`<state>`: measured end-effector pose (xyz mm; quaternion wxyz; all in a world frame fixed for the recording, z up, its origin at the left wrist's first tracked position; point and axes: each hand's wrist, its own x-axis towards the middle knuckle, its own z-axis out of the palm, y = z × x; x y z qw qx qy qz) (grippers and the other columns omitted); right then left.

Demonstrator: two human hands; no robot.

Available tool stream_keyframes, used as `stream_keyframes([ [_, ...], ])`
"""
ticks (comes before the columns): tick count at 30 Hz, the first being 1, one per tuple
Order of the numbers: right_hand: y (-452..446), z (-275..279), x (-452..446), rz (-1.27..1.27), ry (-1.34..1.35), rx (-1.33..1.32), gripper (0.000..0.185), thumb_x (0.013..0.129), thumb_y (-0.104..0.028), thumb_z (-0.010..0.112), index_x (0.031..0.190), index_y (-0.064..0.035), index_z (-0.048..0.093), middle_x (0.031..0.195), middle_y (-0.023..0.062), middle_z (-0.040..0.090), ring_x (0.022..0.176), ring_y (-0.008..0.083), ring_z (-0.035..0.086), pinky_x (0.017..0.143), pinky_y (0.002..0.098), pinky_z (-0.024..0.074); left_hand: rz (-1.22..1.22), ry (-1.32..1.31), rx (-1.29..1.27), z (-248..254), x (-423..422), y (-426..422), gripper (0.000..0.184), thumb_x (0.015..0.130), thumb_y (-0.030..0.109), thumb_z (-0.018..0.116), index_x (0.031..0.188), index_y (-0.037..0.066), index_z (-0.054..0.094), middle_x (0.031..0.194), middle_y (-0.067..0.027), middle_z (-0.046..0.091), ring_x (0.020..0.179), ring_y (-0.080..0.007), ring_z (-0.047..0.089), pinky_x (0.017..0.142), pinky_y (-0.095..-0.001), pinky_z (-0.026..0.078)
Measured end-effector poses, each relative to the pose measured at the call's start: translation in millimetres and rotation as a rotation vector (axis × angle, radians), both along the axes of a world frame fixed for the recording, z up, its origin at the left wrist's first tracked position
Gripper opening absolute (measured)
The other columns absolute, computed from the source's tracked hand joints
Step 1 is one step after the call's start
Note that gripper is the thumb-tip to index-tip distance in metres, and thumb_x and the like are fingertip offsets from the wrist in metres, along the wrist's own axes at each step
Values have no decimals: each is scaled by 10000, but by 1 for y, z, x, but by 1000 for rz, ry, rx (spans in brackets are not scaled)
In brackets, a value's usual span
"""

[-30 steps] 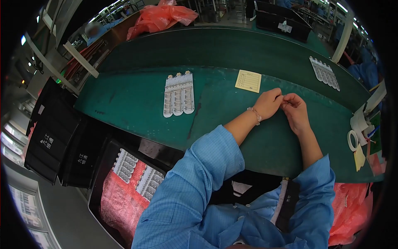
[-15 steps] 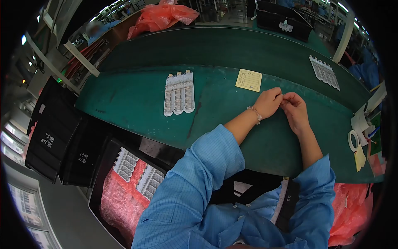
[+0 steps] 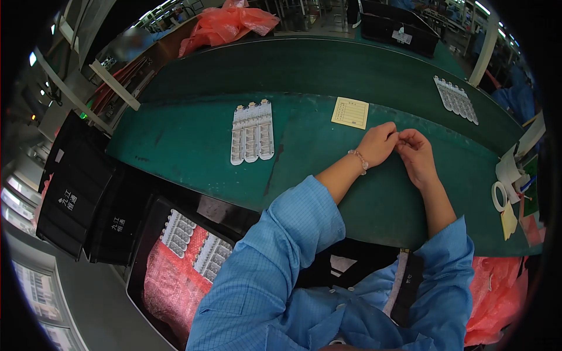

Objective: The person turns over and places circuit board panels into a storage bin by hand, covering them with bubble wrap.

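My left hand (image 3: 377,145), with a beaded bracelet at the wrist, is closed above the green table (image 3: 328,175). Its fingertips meet those of my right hand (image 3: 417,157), whose fingers are bent and pressed together. Whatever the fingertips hold, if anything, is hidden. A yellow printed card (image 3: 350,113) lies just beyond my left hand. Farther left on the table is a white moulded part (image 3: 252,133) with three long sections. Another white part (image 3: 456,100) lies on the raised green strip at the back right.
A black bin (image 3: 175,281) at the lower left holds white parts on pink bubble wrap. Black crates (image 3: 73,193) stand beyond it. Tape (image 3: 499,196) and papers sit at the right edge. Pink plastic (image 3: 228,24) and a black crate (image 3: 398,29) are at the back.
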<state>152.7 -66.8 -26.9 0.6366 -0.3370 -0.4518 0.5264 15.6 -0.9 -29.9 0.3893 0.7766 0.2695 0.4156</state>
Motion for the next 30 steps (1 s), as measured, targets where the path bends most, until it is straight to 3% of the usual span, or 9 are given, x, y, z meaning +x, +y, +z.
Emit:
stream_keyframes([
  [1,0,0,0,-10,-9,-7,210,771,118,522,945,2,542,933,64,572,860,141,572,823,290,480,2,28,10,0,0,0,173,852,156,486,777,1,490,713,-139,564,661,-252,561,595,-336,440],
  [2,0,0,0,-11,-8,-7,210,771,118,522,945,2,542,933,64,572,860,141,572,823,290,480,1,28,10,0,0,0,173,852,156,486,777,1,490,713,-139,564,661,-252,561,595,-336,440],
  [17,0,1,-1,-8,12,-10,202,770,109,519,942,3,542,922,70,580,863,147,579,813,289,483,2,24,9,0,1,1,184,855,162,475,776,-4,487,715,-151,565,662,-277,560,597,-350,440],
  [19,0,2,-2,-3,16,-3,213,764,108,531,949,4,545,922,69,580,866,146,578,812,288,482,11,-15,5,0,1,0,172,840,154,494,766,-1,504,723,-191,581,691,-362,567,594,-420,442],
  [29,0,1,-1,-2,13,-14,229,754,119,534,953,8,548,932,73,576,864,151,579,817,290,482,6,-14,5,1,0,0,172,835,158,494,770,0,509,724,-187,584,686,-360,566,595,-418,443],
  [30,0,2,-1,-4,6,-10,222,756,118,532,948,8,547,929,73,577,861,150,579,817,291,482,1,4,-1,1,0,0,179,843,163,488,774,-2,501,721,-169,576,675,-316,564,596,-384,441],
])
